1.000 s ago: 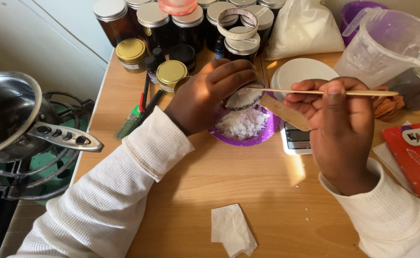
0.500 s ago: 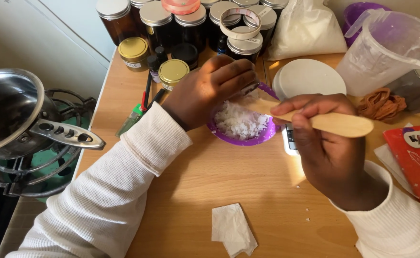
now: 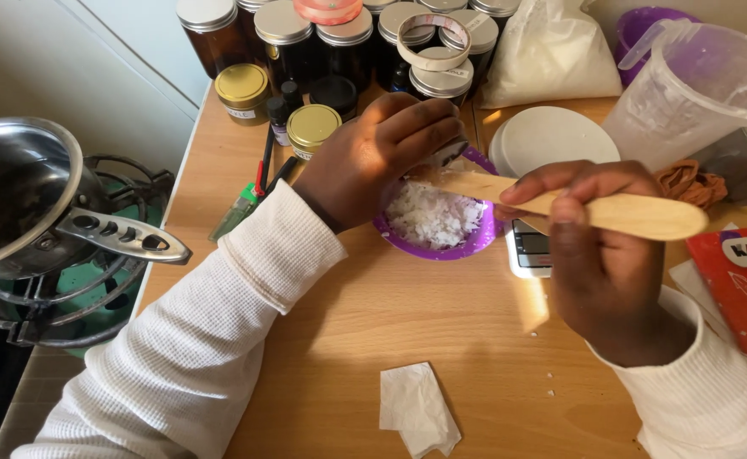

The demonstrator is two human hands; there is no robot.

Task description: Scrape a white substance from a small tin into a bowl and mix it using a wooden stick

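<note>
Wooden spatula [image 3: 594, 208] lies near-horizontal, narrow end pointing left into purple bowl [image 3: 475, 238] of white flakes [image 3: 433, 217]; right hand [image 3: 599, 255] fingers closed around it; left hand [image 3: 382, 161] fingers curled on small jar [image 3: 450, 153].

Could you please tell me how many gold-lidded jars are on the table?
2: one gold-lidded jar near the table's left edge, another beside the left hand. More may be hidden behind the silver-lidded jars.

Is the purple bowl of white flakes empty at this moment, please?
No, the purple bowl holds a heap of white flakes beneath the left hand.
</note>
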